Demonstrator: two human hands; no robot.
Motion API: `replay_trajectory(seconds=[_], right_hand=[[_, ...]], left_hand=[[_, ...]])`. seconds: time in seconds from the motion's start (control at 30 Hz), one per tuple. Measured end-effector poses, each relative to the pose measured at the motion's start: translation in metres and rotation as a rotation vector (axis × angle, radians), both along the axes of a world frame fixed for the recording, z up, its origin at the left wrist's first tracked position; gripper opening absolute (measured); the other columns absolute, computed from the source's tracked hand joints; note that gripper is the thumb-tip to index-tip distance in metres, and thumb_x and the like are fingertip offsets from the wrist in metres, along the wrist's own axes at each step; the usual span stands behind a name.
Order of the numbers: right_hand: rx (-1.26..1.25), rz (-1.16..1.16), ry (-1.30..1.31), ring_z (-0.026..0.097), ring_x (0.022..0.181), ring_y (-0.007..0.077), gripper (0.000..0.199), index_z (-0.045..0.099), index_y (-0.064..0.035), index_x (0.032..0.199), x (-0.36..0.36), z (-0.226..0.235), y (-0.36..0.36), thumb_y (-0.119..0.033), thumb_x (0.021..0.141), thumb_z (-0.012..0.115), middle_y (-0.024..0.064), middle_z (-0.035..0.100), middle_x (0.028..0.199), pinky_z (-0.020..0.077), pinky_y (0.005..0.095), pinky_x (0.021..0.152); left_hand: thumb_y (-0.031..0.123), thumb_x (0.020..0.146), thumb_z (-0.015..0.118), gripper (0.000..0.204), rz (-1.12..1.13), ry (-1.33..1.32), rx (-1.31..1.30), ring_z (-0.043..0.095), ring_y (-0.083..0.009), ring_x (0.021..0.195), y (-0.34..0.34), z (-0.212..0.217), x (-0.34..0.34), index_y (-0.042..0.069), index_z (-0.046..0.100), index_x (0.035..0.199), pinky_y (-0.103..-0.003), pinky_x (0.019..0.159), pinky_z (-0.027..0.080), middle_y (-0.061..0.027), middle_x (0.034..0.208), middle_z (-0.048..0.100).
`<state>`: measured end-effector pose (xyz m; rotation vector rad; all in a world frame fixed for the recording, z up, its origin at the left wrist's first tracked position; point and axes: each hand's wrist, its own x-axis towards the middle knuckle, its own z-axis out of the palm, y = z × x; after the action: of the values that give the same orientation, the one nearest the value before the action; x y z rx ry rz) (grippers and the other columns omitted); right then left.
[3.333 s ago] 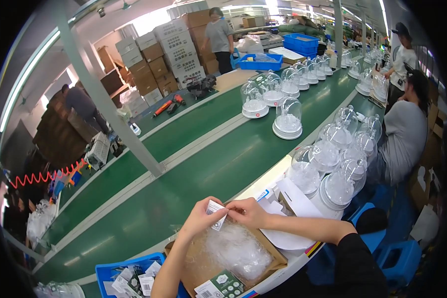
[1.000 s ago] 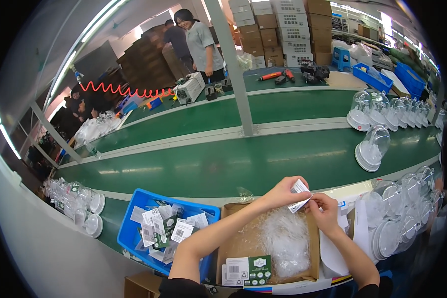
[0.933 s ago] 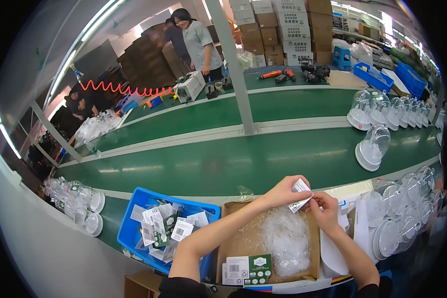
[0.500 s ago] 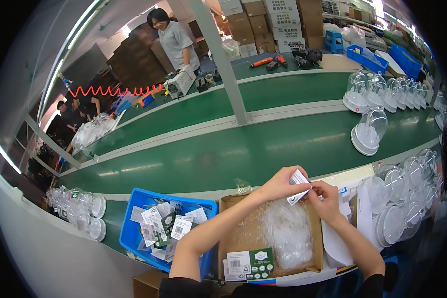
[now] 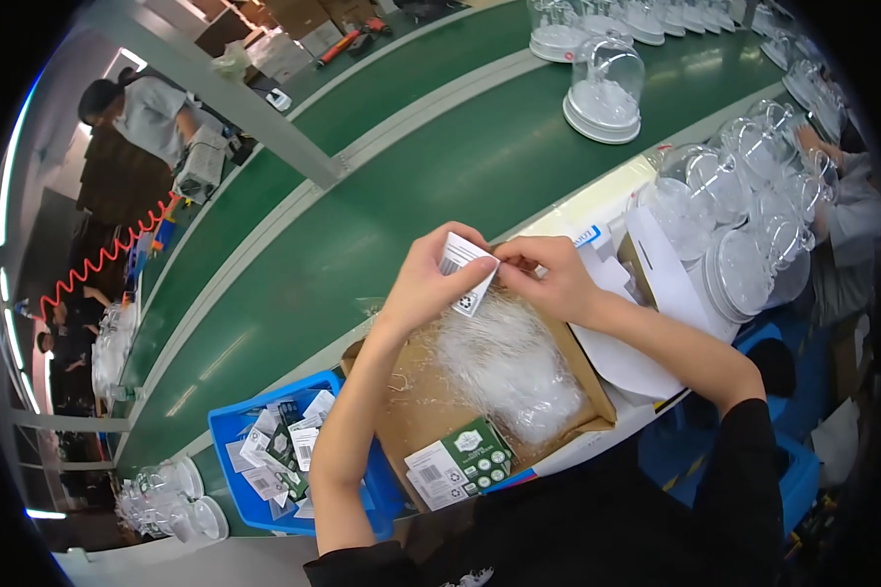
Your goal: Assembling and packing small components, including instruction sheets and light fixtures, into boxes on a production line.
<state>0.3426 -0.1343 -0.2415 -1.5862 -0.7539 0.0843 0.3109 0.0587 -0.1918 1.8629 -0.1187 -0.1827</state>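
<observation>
Stretching far across the scene, the green conveyor belt (image 5: 382, 225) runs behind my open cardboard box (image 5: 431, 411), which holds a heap of clear plastic strands (image 5: 504, 357). Above it, my left hand (image 5: 423, 284) and right hand (image 5: 548, 279) meet, fingertips pinched shut on one small white tag (image 5: 465, 272) between them.

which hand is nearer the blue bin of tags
Left. The left hand is up and right of the blue bin; the right hand is farther right.
</observation>
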Motion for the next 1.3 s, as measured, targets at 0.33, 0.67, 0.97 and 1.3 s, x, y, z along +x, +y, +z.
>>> replay_trajectory(seconds=[0.33,0.67,0.97,1.3], right_hand=[[0.025,-0.013,-0.024,0.060,0.067,0.0081,0.012,0.064,0.0004,0.096,-0.003,-0.004,0.003,-0.006,0.085,0.064,0.0058,0.066,0.076,0.0491,0.0228,0.061],[0.126,0.059,0.136,0.067,0.070,0.0111,0.013,0.065,-0.0011,0.097,0.001,-0.002,0.007,-0.009,0.089,0.060,0.0069,0.069,0.076,0.0527,0.0260,0.064],[0.095,0.030,0.024,0.062,0.062,0.0118,0.011,0.057,-0.0015,0.090,-0.003,0.005,-0.001,-0.012,0.089,0.062,0.0073,0.066,0.069,0.0474,0.0252,0.059],[0.323,0.119,0.187,0.061,0.059,0.0095,0.009,0.058,0.0008,0.089,-0.002,0.005,0.004,-0.007,0.091,0.057,0.0050,0.063,0.069,0.0480,0.0222,0.053]], left_hand=[[0.018,0.084,0.066,0.023,0.010,0.024,0.022,0.054,-0.0038,0.069,0.002,0.000,-0.005,0.003,0.059,0.100,-0.020,0.061,0.044,0.0013,0.078,0.059],[0.001,0.070,0.069,0.027,0.117,-0.565,0.264,0.051,-0.0271,0.114,0.007,-0.017,0.002,0.004,0.055,0.092,-0.037,0.097,0.039,-0.0141,0.118,0.054],[0.000,0.080,0.054,0.002,0.027,-0.492,0.384,0.047,-0.0342,0.120,-0.020,-0.004,-0.013,0.001,0.052,0.080,-0.043,0.100,0.035,-0.0177,0.129,0.050],[0.001,0.085,0.055,0.007,0.085,-0.453,0.258,0.054,-0.0264,0.100,-0.011,-0.009,-0.009,-0.002,0.055,0.079,-0.036,0.088,0.041,-0.0145,0.107,0.055]])
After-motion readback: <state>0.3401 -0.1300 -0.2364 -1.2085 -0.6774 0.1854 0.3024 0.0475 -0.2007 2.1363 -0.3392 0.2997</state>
